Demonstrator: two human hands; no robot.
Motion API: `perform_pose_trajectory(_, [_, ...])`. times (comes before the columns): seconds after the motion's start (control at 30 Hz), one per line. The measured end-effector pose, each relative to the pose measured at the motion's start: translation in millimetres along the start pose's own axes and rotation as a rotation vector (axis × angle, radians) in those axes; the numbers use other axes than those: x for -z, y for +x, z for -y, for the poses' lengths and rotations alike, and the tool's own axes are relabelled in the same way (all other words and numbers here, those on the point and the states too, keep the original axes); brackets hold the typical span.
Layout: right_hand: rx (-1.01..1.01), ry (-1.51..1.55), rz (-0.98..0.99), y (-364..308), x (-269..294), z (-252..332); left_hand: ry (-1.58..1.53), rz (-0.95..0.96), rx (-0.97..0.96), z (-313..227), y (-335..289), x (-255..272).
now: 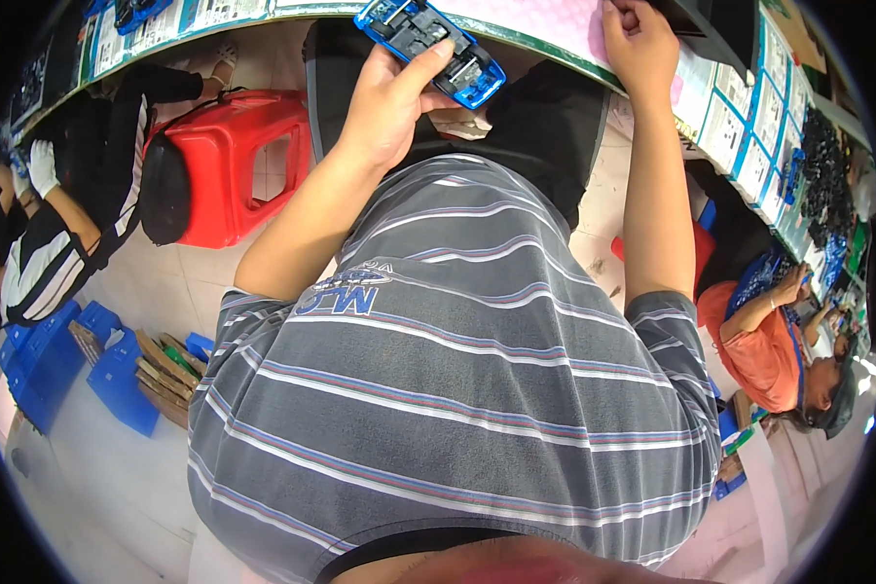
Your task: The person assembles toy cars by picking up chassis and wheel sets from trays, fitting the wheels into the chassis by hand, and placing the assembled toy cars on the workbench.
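Observation:
My left hand (387, 102) grips a blue toy car (414, 34) just off the table's near edge. The car's black underside with its chassis parts faces up, and my thumb presses on it. My right hand (642, 49) rests at the table edge on a pink padded sheet (565, 21). Its fingers are curled in, and whatever they may hold is hidden. Right beside that hand stands a black open container (715, 34).
A green-edged table (516, 39) curves across the top. Black parts (827, 175) are heaped at the right. A red stool (229, 146) stands to my left. Co-workers sit on both sides, one wearing a white glove (43, 167). Blue bins (44, 365) stand on the floor.

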State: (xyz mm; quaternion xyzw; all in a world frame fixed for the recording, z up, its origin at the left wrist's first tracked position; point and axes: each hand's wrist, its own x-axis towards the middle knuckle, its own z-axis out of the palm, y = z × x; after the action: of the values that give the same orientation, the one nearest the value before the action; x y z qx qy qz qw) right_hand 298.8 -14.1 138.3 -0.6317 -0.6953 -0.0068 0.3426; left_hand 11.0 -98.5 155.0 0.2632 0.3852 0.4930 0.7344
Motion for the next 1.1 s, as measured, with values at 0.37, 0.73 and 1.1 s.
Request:
perform_pose_trajectory(0.37, [-0.27, 0.343, 0.064, -27, 9, 36, 0.071, -0.012, 0.013, -2, -5, -3])
perform_pose_trajectory(0.73, [0.146, 0.416, 0.346, 1, 37, 169, 0.271, -0.022, 0.03, 15, 1, -2])
perform_pose_trajectory(1.1, [0.124, 0.1, 0.017, 11, -16, 38, 0.141, -0.109, 0.037, -19, -8, 22])
